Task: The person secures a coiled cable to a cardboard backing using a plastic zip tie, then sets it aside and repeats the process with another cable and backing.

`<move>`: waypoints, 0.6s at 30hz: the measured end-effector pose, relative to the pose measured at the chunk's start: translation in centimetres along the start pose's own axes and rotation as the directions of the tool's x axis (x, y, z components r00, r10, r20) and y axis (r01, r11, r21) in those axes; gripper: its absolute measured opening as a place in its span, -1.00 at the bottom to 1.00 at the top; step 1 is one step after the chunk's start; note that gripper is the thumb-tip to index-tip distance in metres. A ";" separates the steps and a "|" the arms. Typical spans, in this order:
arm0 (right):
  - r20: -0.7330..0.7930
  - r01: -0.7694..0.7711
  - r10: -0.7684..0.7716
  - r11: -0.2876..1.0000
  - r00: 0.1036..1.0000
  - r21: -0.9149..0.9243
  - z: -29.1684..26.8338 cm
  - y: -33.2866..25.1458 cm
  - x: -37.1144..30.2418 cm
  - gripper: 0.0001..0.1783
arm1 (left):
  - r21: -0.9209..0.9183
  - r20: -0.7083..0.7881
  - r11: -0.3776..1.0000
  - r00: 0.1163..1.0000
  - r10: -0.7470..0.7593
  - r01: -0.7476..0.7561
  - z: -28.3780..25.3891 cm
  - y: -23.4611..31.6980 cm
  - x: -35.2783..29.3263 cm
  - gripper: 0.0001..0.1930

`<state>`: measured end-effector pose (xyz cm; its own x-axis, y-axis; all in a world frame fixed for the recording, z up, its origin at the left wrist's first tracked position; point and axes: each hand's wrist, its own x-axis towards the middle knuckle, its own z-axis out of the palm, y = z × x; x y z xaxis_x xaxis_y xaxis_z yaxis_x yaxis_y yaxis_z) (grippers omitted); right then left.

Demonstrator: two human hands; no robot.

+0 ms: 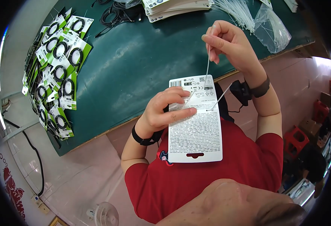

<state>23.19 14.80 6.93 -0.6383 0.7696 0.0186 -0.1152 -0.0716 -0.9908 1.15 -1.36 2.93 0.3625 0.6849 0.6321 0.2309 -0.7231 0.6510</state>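
Observation:
A white printed backing card [196, 139] with a hang hole at its near end is tilted up before me, its text side in view. My left hand [161, 111] grips it by the left side, fingers lying across the print and the thumb hidden behind. Beyond the card's far right corner, my right hand [225, 43] pinches the end of a thin white cable tie [208, 66] that runs down to the card. A second white tie [222, 97] sticks out from the card's right half. Whatever is on the card's other face is hidden.
The green table [124, 75] carries a heap of carded black cables [60, 71] at left. At the back are loose black cables [114, 17], stacked cards [173, 9], white cable ties [235, 13] and a clear plastic bag [272, 30]. A fan [106, 214] stands below left.

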 end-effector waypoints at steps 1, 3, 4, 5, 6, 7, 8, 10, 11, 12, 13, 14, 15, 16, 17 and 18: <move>-0.002 -0.001 0.001 1.000 1.000 0.002 0.2 0.3 0.0 -0.81 | 0.012 0.032 1.000 0.999 0.006 -0.006 0.0 0.0 0.1 -0.67; -0.044 -0.046 0.045 0.999 0.998 -0.024 0.8 1.0 -0.1 -0.80 | 0.021 0.049 1.000 0.999 0.013 -0.014 0.0 0.2 0.2 -0.67; -0.066 -0.069 0.066 0.997 0.996 -0.037 1.0 1.2 -0.2 -0.80 | 0.032 0.065 0.999 0.998 0.021 -0.023 0.1 0.2 0.3 -0.67; -0.070 -0.071 0.068 0.997 0.995 -0.035 1.0 1.5 -0.3 -0.80 | 0.042 0.080 0.999 0.996 0.029 -0.033 0.1 0.3 0.4 -0.67; -0.067 -0.077 0.075 0.997 0.995 -0.033 1.1 1.7 -0.3 -0.80 | 0.040 0.082 0.999 0.996 0.030 -0.033 0.1 0.3 0.4 -0.67; -0.064 -0.083 0.081 0.996 0.995 -0.030 1.2 1.8 -0.3 -0.79 | 0.048 0.089 0.998 0.996 0.031 -0.035 0.1 0.4 0.5 -0.68; -0.061 -0.090 0.088 0.996 0.994 -0.027 1.2 1.9 -0.3 -0.79 | 0.055 0.097 0.998 0.995 0.032 -0.037 0.1 0.5 0.5 -0.69; -0.060 -0.103 0.101 0.994 0.993 -0.028 1.3 2.1 -0.5 -0.79 | 0.059 0.107 0.997 0.994 0.033 -0.039 0.1 0.5 0.5 -0.69; -0.055 -0.115 0.113 0.993 0.992 -0.031 1.3 2.1 -0.5 -0.79 | 0.063 0.108 0.997 0.994 0.030 -0.037 0.1 0.5 0.5 -0.69; -0.050 -0.127 0.126 0.991 0.991 -0.034 1.3 2.1 -0.6 -0.79 | 0.067 0.110 0.997 0.994 0.027 -0.035 0.2 0.5 0.5 -0.69; -0.051 -0.128 0.126 0.991 0.991 -0.033 1.4 2.2 -0.6 -0.79 | 0.070 0.111 0.997 0.994 0.025 -0.033 0.2 0.5 0.5 -0.70; -0.054 -0.123 0.121 0.992 0.991 -0.030 1.5 2.4 -0.6 -0.79 | 0.069 0.112 0.997 0.993 0.025 -0.033 0.2 0.5 0.5 -0.70; -0.057 -0.118 0.116 0.993 0.992 -0.027 1.6 2.5 -0.7 -0.79 | 0.070 0.114 0.997 0.993 0.025 -0.033 0.2 0.5 0.5 -0.69; -0.060 -0.113 0.111 0.993 0.992 -0.025 1.6 2.5 -0.7 -0.79 | 0.070 0.115 0.997 0.993 0.026 -0.035 0.1 0.5 0.5 -0.69; -0.062 -0.113 0.111 0.993 0.992 -0.025 1.6 2.5 -0.7 -0.79 | 0.071 0.116 0.997 0.993 0.027 -0.036 0.1 0.5 0.6 -0.69; -0.060 -0.108 0.106 0.994 0.993 -0.029 1.6 2.5 -0.6 -0.79 | 0.069 0.117 0.997 0.993 0.028 -0.036 0.1 0.5 0.5 -0.69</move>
<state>22.06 13.08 4.61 -0.6003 0.7942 -0.0945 -0.0240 -0.1360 -0.9904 1.59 -1.37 3.53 0.4720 0.6492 0.5965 0.2793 -0.7518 0.5973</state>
